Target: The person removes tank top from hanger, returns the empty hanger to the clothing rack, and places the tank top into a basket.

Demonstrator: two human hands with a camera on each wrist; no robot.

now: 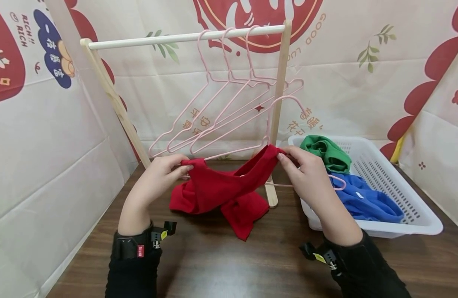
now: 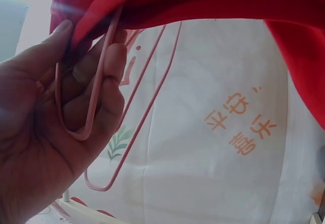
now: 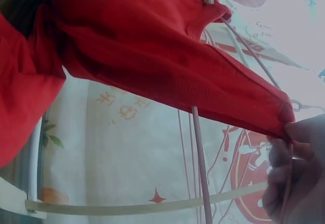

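A red garment (image 1: 214,186) is stretched between both hands over a pink hanger (image 1: 288,97), its lower folds hanging close over the table. My left hand (image 1: 156,178) pinches the garment's left upper edge between thumb and fingers. In the left wrist view, the hanger's rounded end (image 2: 84,135) lies across that hand's palm and fingers. With thumb and fingertips, my right hand (image 1: 312,176) grips the garment's other upper corner, just below the hanger's hook. The hanger's right end sticks out past the right hand, over the basket. Cloth hides the middle of the hanger.
Several more pink hangers (image 1: 229,80) hang from the white rail (image 1: 147,42) of a wooden-legged rack behind the garment. At right, a white basket (image 1: 418,207) holds a green garment (image 1: 327,153) and a blue garment (image 1: 366,200). Printed cloth surrounds the brown table (image 1: 221,265).
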